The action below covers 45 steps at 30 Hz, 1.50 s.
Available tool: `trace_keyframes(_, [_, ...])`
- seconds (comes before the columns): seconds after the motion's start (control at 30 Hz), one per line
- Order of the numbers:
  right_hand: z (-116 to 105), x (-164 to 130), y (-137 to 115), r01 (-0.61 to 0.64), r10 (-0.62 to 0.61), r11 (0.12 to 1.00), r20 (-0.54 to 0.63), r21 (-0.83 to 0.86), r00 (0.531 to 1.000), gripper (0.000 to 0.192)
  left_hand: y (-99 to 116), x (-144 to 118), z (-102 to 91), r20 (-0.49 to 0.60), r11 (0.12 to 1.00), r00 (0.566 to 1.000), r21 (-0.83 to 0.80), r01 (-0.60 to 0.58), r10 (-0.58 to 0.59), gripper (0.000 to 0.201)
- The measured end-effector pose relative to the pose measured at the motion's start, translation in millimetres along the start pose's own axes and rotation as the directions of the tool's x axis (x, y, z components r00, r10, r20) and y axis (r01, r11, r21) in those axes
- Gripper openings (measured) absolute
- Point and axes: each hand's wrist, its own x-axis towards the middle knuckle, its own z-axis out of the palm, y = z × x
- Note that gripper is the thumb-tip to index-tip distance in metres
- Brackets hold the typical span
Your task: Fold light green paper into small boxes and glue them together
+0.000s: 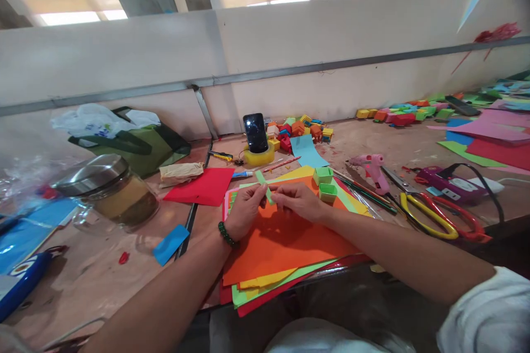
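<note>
Both of my hands pinch a narrow green paper strip (263, 183) over a stack of coloured paper sheets (285, 242) with an orange sheet on top. My left hand (245, 210), with a green bead bracelet on the wrist, grips the strip's left side. My right hand (298, 200) holds the lower right part. One end of the strip sticks up and away from me. Two small green paper boxes (325, 183) stand on the stack just beyond my right hand.
A phone (255, 132) leans on a yellow tape roll. Right of the stack lie a pink glue gun (372, 168), yellow scissors (426, 215), red scissors and a power strip (449, 183). A red sheet (202, 186), glass jar (108, 194) and green bag (136, 140) sit left. Coloured paper boxes (302, 128) line the back wall.
</note>
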Motion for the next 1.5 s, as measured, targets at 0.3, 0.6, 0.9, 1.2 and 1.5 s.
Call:
trace_keyframes(0.3, [1,-1,7,0.135,-0.133,0.978,0.021,-0.162,0.991,0.038,4,-3,1.4,-0.035,0.998,0.999,-0.064,0.009,-0.011,0.044])
trace_keyframes(0.6, [-8,1,-2,0.139,-0.145,0.989,-0.196,-0.045,0.97,0.04,10,-8,2.2,0.153,0.959,0.979,0.228,-0.17,0.138,0.041])
trace_keyframes(0.9, [-12,5,-1,0.093,-0.092,0.996,-0.155,-0.005,0.984,0.043,10,-10,6.1,0.186,0.985,0.982,0.166,-0.041,0.01,0.041])
trace_keyframes(1.2, [-15,7,4,0.098,-0.108,0.994,-0.208,-0.057,0.972,0.036,6,-9,6.2,0.204,0.985,0.968,0.125,0.121,-0.145,0.042])
trace_keyframes(1.5, [-15,2,7,0.419,-0.496,0.815,-0.108,-0.402,0.862,0.014,7,-1,-0.4,-0.014,0.977,0.978,-0.042,0.208,-0.208,0.039])
